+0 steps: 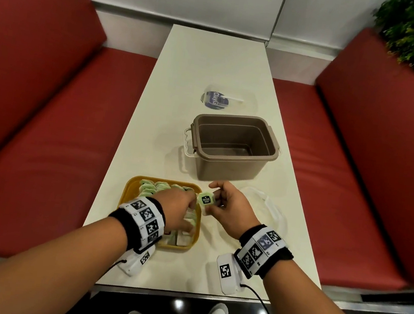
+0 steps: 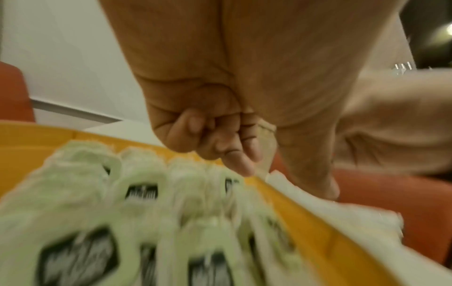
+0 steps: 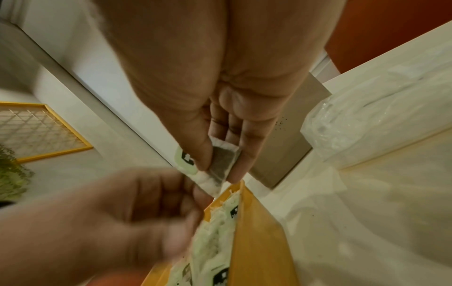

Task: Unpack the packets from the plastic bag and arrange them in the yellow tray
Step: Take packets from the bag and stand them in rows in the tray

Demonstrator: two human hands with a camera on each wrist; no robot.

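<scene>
1. We read "Clay" in white letters on a round dark-blue label [image 1: 214, 99] lying under clear plastic on the white table [image 1: 208, 59], in the upper middle of the head view.
2. Our right hand [image 1: 231, 207] pinches a pale-green packet with a black label [image 1: 205, 199] between thumb and fingers; its writing is too small to read. It sits just right of the tray's far right corner.
3. Our left hand [image 1: 176, 209] hovers over the yellow rectangular tray [image 1: 130, 189] with fingers curled; we cannot tell whether it holds anything.
4. Rows of matching green packets [image 2: 137, 185] stand upright in the tray.
5. A crumpled clear plastic bag [image 1: 267, 209] lies right of our hands, near the table's right edge.
6. A brown plastic tub [image 1: 233, 147] stands just beyond the tray; bare tabletop stretches behind it.
</scene>
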